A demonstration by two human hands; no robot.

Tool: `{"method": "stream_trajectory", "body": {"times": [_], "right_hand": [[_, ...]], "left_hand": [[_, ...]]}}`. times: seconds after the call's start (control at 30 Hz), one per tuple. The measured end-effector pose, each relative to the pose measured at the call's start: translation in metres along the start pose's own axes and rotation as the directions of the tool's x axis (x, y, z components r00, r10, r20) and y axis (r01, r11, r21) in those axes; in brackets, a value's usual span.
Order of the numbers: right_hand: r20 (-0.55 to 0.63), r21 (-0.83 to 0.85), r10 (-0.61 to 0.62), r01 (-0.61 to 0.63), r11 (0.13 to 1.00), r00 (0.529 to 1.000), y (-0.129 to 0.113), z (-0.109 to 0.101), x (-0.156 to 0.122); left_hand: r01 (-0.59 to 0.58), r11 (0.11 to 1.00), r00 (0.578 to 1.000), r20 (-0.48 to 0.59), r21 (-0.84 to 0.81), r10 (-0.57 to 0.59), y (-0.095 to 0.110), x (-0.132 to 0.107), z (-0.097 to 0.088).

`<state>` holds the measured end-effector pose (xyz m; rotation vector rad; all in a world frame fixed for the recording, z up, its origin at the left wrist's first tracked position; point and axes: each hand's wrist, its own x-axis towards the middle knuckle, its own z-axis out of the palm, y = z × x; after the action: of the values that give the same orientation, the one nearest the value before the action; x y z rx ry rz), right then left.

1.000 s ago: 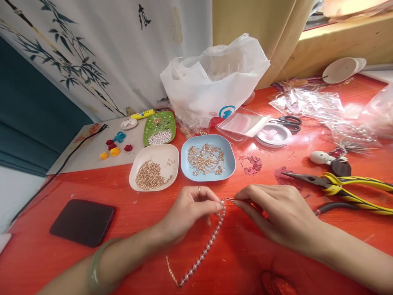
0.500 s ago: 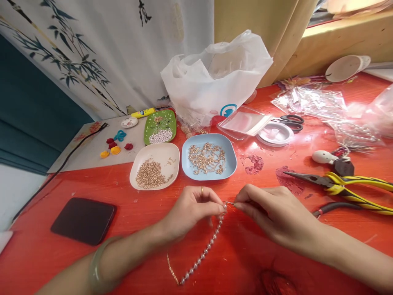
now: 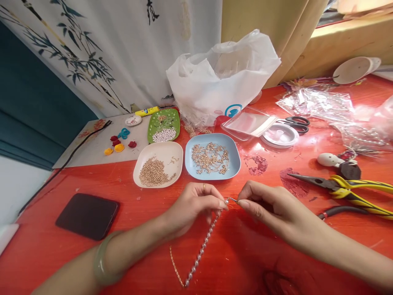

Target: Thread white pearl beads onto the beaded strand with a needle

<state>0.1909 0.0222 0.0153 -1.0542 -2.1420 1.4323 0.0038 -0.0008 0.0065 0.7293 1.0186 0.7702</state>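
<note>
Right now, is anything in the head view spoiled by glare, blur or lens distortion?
Head view: glare washes out the clear plastic wrap at the right; wide-angle bend curves the red table edge at the left; both hands, left hand and right hand, and the pearl strand are sharp.

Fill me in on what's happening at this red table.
A person's left hand pinches the top end of a white pearl bead strand, while the right hand holds a thin metal pin against it. The strand trails toward the person on the red table. Yellow-handled pliers lie untouched to the right.
</note>
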Motion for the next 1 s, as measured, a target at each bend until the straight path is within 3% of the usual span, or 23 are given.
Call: {"method": "stream_trajectory", "body": {"times": [0.23, 0.33, 0.5, 0.57, 0.63, 0.7, 0.83, 1.0], "right_hand": [[-0.077, -0.254, -0.129, 0.106, 0.961, 0.989, 0.0035, 0.0, -0.0012], [-0.081, -0.289, -0.151, 0.122, 0.949, 0.985, 0.0036, 0.0007, -0.0018], [-0.142, 0.039, -0.07, 0.077, 0.996, 0.987, -0.0032, -0.0004, -0.0017], [-0.073, 0.171, -0.02, 0.032, 0.985, 0.997, -0.0053, -0.0007, -0.0007], [0.035, 0.198, 0.007, -0.014, 0.98, 0.999, -0.0054, -0.0004, 0.0006], [0.086, 0.14, 0.036, -0.047, 0.989, 0.996, -0.0037, 0.0, 0.0017], [0.029, 0.006, 0.045, -0.045, 0.999, 0.999, -0.0001, -0.0003, 0.0016], [-0.096, -0.257, -0.152, 0.123, 0.959, 0.984, 0.0008, 0.0027, -0.0024]], "left_hand": [[-0.013, 0.999, 1.0, 0.011, 0.051, 0.012, -0.001, -0.0019, 0.0009], [-0.03, 0.997, 1.0, 0.007, 0.071, 0.03, -0.0011, -0.0022, 0.0008], [-0.106, 0.985, 0.994, 0.051, 0.136, 0.099, -0.0008, -0.0027, 0.0024], [-0.165, 0.972, 0.985, 0.076, 0.167, 0.154, -0.0007, -0.0033, 0.0039], [-0.212, 0.954, 0.976, 0.087, 0.212, 0.198, -0.0004, -0.0043, 0.0056], [-0.243, 0.93, 0.97, 0.09, 0.274, 0.227, 0.0, -0.0055, 0.0068], [-0.265, 0.897, 0.964, 0.086, 0.355, 0.251, 0.0007, -0.0066, 0.0069], [-0.257, 0.901, 0.967, 0.095, 0.351, 0.238, -0.0001, -0.0051, 0.0048]]}}
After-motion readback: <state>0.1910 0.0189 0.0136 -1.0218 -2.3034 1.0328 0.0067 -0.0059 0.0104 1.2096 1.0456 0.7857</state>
